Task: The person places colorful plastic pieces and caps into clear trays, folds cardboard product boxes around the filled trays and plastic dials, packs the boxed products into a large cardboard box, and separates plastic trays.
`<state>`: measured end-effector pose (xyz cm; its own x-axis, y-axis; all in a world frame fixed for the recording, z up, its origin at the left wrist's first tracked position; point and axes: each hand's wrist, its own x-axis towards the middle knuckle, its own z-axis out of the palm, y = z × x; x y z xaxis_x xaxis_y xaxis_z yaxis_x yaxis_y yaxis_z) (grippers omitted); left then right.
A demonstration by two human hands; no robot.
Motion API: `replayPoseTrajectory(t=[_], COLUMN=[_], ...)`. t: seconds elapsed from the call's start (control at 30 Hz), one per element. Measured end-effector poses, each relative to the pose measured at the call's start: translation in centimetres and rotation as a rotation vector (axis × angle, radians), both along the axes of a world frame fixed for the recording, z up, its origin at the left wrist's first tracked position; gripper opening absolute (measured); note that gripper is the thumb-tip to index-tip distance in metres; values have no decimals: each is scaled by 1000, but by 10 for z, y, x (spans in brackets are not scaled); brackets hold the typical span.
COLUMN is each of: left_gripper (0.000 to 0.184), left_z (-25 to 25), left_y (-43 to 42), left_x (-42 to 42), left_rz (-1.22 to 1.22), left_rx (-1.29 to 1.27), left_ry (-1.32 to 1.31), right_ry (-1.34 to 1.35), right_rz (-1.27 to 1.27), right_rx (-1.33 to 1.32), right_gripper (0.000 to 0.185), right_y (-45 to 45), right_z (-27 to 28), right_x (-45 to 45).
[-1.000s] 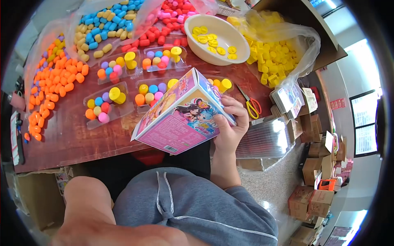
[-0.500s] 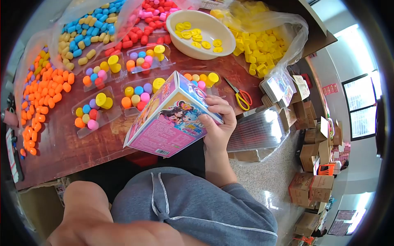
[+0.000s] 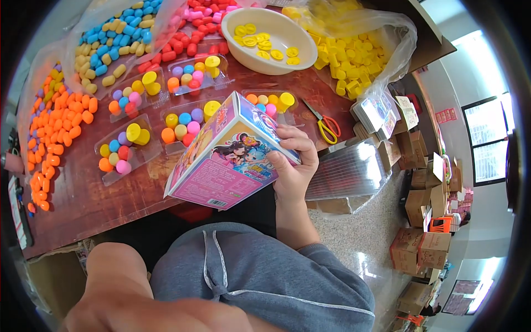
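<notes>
A pink printed box (image 3: 221, 180) is being held tilted above the near edge of the surface (image 3: 102, 202) by the right hand (image 3: 293, 164), its fingers being clamped on the box's side. A barcode (image 3: 216, 202) is being shown; the small lettering cannot be read. Bare room is being left along the surface's near-left edge. The left fingers' state cannot be told.
</notes>
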<state>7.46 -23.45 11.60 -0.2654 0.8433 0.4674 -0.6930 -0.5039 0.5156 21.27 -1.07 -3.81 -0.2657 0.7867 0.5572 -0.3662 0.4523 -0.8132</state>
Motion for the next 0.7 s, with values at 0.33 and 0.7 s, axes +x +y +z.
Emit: replayPoseTrajectory(t=[0.33, 0.7], left_gripper=[15, 16], left_z=[-27, -61], left_y=[-7, -30], left_x=[-26, -58], left_rz=[-7, 1], left_rx=[105, 212], left_ry=[80, 162], right_ry=[14, 30], right_rz=[-16, -18], right_rx=[5, -4], right_gripper=[28, 29], right_y=[1, 0], right_z=[-2, -2], right_x=[1, -3])
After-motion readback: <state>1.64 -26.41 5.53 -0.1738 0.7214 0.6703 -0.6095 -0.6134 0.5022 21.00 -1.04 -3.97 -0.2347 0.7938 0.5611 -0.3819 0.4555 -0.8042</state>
